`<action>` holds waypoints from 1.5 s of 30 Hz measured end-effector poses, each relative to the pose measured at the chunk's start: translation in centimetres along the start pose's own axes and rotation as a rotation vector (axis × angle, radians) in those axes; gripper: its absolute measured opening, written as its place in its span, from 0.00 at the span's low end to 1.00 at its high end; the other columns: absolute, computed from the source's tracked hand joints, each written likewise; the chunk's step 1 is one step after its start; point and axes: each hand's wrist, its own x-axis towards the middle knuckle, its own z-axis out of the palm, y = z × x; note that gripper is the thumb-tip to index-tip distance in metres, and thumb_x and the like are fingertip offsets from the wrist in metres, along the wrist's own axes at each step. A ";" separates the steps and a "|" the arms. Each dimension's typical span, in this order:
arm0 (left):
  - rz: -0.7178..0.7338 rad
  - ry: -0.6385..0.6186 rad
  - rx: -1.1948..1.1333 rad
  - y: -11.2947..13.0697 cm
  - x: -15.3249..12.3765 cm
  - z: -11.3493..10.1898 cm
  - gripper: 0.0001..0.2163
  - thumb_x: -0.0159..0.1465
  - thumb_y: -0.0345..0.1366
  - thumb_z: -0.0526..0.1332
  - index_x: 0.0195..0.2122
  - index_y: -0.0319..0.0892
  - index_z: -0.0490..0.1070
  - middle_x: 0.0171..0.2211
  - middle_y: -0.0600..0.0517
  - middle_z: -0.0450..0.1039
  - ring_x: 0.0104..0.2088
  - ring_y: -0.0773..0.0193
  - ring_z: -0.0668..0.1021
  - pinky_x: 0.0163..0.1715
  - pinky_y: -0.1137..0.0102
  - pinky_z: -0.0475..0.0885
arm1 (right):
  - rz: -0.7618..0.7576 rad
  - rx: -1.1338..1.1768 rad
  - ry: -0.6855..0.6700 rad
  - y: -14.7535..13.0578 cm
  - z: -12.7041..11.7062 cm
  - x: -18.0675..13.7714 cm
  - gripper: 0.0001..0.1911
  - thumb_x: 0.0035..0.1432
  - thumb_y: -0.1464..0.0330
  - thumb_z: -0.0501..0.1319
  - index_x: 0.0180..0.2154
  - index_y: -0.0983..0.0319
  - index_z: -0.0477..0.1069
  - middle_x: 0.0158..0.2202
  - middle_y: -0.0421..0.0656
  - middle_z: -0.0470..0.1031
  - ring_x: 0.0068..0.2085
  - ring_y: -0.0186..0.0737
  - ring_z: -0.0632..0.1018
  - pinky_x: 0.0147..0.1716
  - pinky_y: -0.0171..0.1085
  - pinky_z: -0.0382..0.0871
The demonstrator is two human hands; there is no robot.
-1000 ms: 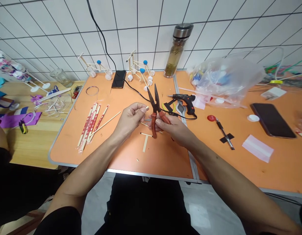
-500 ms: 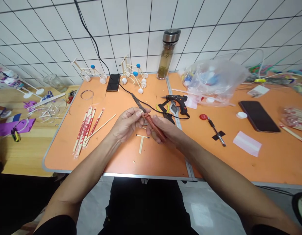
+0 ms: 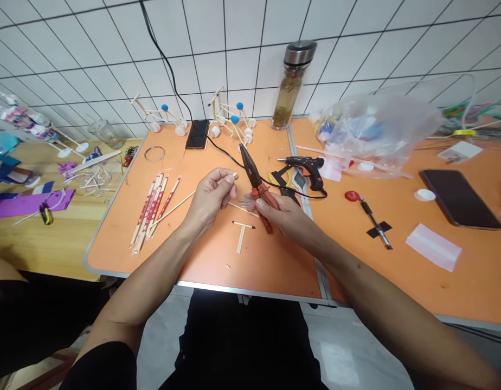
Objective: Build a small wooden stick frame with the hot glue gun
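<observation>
My right hand (image 3: 285,214) is closed around the red-orange handles of long-nose pliers (image 3: 255,179). Their dark jaws point up and away and look nearly closed, with nothing visible between them. Just left of the jaws, my left hand (image 3: 212,197) pinches a small pale stick piece (image 3: 235,175) between thumb and forefinger; most of it is hidden. Under the hands lies a thin stick (image 3: 250,211), partly covered. Nearer the front, a T shape of pale sticks (image 3: 241,238) with dark ends on its crossbar rests on the orange table (image 3: 275,271).
Wrapped chopsticks (image 3: 151,208) and one loose stick (image 3: 173,211) lie at left. Behind are stick models with blue balls (image 3: 235,119), a phone (image 3: 197,134) and a tea bottle (image 3: 290,89). A glue gun (image 3: 307,169), its cable, a pen (image 3: 374,222) and a plastic bag (image 3: 380,135) lie rightward.
The pliers have come away from my left hand's fingertips toward the right and turned more upright. My left hand keeps its pinch. The view has shifted a little left.
</observation>
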 end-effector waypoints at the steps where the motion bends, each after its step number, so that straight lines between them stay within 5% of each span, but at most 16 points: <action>1: -0.010 -0.016 -0.003 0.1 -0.1 0.1 0.19 0.63 0.52 0.76 0.40 0.43 0.76 0.22 0.58 0.73 0.17 0.73 0.61 0.18 0.74 0.54 | 0.007 -0.008 -0.027 -0.1 -0.1 0.0 0.27 0.73 0.44 0.61 0.51 0.61 0.77 0.26 0.40 0.76 0.28 0.43 0.75 0.36 0.44 0.72; 10: -0.020 -0.072 0.014 0.1 -0.6 0.7 0.18 0.65 0.50 0.75 0.40 0.41 0.76 0.26 0.53 0.81 0.17 0.74 0.65 0.18 0.73 0.57 | -0.101 -0.181 -0.043 0.2 -0.2 0.3 0.28 0.74 0.41 0.57 0.33 0.57 0.71 0.29 0.43 0.78 0.37 0.48 0.77 0.41 0.45 0.68; 17: -0.033 -0.082 -0.005 0.3 -0.8 0.7 0.17 0.64 0.48 0.75 0.36 0.41 0.74 0.29 0.49 0.85 0.16 0.74 0.65 0.17 0.73 0.58 | -0.099 -0.323 -0.026 -0.4 -0.2 0.0 0.26 0.76 0.44 0.55 0.35 0.57 0.69 0.32 0.43 0.75 0.35 0.46 0.73 0.37 0.43 0.62; 24: -0.027 -0.086 -0.005 0.4 -0.9 0.6 0.18 0.63 0.48 0.76 0.36 0.41 0.74 0.29 0.48 0.86 0.16 0.74 0.66 0.16 0.74 0.59 | -0.212 -0.426 0.037 -0.3 -0.2 -0.1 0.17 0.78 0.53 0.56 0.43 0.58 0.73 0.40 0.45 0.79 0.41 0.48 0.78 0.44 0.44 0.68; 32: -0.064 -0.091 0.010 0.3 -0.7 0.5 0.20 0.61 0.52 0.77 0.35 0.41 0.74 0.29 0.48 0.86 0.15 0.75 0.65 0.16 0.74 0.58 | -0.230 -0.552 0.062 0.1 -0.3 -0.1 0.17 0.78 0.56 0.54 0.51 0.59 0.76 0.45 0.50 0.82 0.47 0.54 0.82 0.50 0.48 0.74; 45: -0.154 -0.092 -0.061 0.6 -0.7 0.4 0.12 0.63 0.40 0.74 0.34 0.40 0.74 0.27 0.48 0.85 0.13 0.75 0.64 0.15 0.75 0.56 | -0.203 -0.619 0.098 0.8 -0.2 -0.1 0.20 0.78 0.54 0.53 0.54 0.59 0.76 0.55 0.56 0.82 0.60 0.62 0.81 0.59 0.58 0.74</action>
